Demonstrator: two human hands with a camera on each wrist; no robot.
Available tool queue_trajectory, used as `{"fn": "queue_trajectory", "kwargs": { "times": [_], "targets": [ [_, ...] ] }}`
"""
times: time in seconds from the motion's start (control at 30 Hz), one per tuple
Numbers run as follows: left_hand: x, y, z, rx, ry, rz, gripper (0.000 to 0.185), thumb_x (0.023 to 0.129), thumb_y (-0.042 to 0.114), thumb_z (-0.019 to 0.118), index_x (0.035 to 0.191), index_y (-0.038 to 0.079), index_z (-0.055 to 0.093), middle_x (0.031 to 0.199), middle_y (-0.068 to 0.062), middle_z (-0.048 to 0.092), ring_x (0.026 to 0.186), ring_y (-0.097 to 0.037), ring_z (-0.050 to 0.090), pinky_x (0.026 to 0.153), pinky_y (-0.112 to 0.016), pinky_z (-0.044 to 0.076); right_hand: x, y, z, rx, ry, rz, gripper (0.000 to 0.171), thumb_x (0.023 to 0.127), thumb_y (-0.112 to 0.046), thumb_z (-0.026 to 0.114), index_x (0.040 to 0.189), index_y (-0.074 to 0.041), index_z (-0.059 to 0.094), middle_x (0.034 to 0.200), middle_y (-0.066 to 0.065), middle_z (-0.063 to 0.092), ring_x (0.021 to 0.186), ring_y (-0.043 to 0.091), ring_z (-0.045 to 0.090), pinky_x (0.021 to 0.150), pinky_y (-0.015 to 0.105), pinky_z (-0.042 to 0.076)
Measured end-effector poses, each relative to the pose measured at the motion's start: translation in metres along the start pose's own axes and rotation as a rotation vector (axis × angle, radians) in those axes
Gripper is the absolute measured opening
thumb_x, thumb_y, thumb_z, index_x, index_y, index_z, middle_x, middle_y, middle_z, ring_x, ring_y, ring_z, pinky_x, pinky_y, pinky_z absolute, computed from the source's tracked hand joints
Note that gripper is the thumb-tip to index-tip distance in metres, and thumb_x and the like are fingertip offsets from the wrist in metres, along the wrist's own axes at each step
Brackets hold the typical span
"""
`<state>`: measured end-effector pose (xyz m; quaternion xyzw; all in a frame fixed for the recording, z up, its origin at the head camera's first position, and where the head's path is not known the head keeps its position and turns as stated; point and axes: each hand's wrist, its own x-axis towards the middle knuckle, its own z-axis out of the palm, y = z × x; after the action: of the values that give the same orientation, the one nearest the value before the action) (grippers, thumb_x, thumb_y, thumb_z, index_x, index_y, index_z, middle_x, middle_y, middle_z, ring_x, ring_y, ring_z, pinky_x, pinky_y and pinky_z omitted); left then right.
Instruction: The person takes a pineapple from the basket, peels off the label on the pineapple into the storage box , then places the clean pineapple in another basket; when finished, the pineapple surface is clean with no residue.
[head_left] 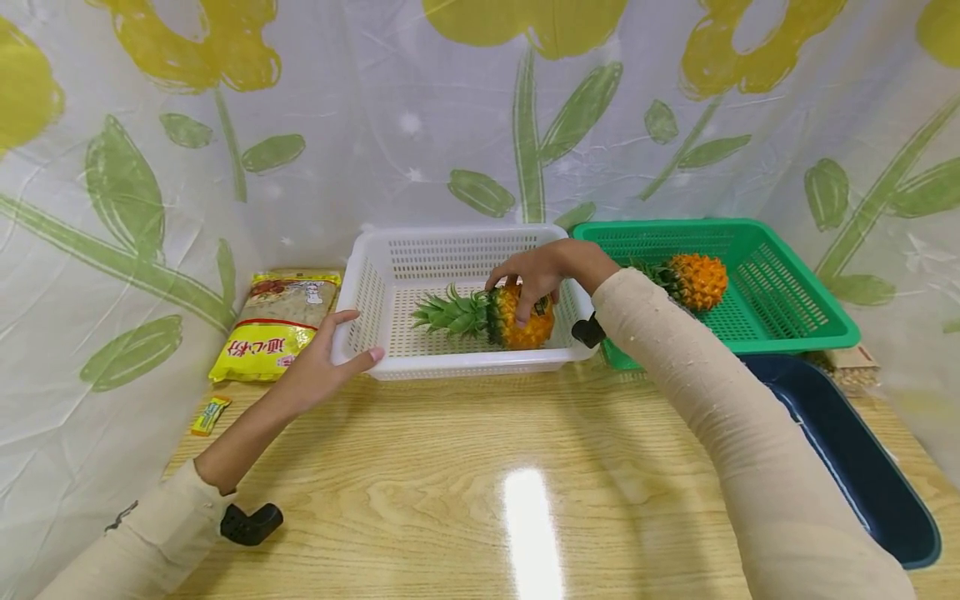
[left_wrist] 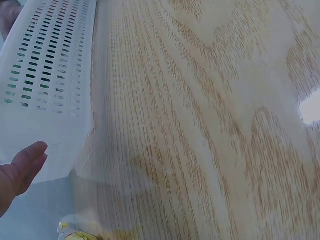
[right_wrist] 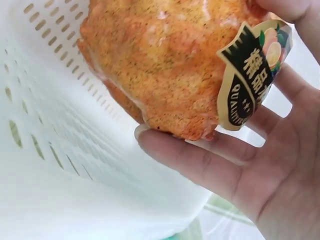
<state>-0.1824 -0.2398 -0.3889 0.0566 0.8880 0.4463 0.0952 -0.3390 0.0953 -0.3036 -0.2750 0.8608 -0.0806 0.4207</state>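
Observation:
Inside the white basket [head_left: 450,364], a pineapple [head_left: 534,327] lies on its side, its green crown pointing left. My right hand [head_left: 536,271] grips its orange body from above. In the right wrist view, the fingers [right_wrist: 195,162] curve around the pineapple [right_wrist: 155,65], which carries a black and gold label [right_wrist: 247,80]. At the basket's front left corner, my left hand [head_left: 322,367] touches the rim with thumb and fingers spread. Only some fingertips [left_wrist: 32,157] of it show in the left wrist view, against the basket's corner; the rest is cut off.
A green basket [head_left: 802,292] holding a second pineapple [head_left: 699,282] stands right of the white one. In front of it lies a dark blue tray [head_left: 862,467]. On the left are a yellow food bag [head_left: 273,329] and a small yellow packet [head_left: 211,416]. A flowered curtain [head_left: 375,125] surrounds the table.

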Motion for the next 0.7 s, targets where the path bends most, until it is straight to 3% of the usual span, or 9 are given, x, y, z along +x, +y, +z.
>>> {"fn": "queue_trajectory", "kwargs": {
  "times": [0.3,0.63,0.7],
  "targets": [
    [0.0,0.002,0.0,0.007,-0.002,0.005,0.09,0.096,0.049,0.063,0.16,0.013,0.011,0.148,-0.029,0.042,0.123,-0.042,0.055,0.095,-0.05,0.049,-0.016,-0.002,-0.005,0.003,0.05,-0.06,0.091,0.084,-0.035,0.082,0.158,-0.031,0.029,0.161,0.013,0.028,0.128,0.028,0.055,0.084,0.047,0.059],
    [0.0,0.001,0.0,0.021,-0.001,0.002,0.09,0.096,0.051,0.063,0.16,0.014,0.011,0.15,-0.031,0.038,0.126,-0.044,0.052,0.098,-0.056,0.047,-0.043,-0.009,-0.008,-0.014,0.102,-0.144,0.089,0.084,-0.037,0.082,0.156,-0.028,0.032,0.158,0.013,0.032,0.141,0.031,0.039,0.084,0.049,0.058],
    [0.0,0.001,0.0,0.025,-0.001,0.0,0.09,0.096,0.051,0.062,0.16,0.014,0.011,0.151,-0.031,0.036,0.128,-0.045,0.05,0.1,-0.059,0.046,-0.048,-0.011,-0.008,-0.05,0.115,-0.17,0.088,0.084,-0.039,0.082,0.156,-0.026,0.033,0.159,0.012,0.033,0.142,0.03,0.039,0.089,0.048,0.055]
  ]
}}
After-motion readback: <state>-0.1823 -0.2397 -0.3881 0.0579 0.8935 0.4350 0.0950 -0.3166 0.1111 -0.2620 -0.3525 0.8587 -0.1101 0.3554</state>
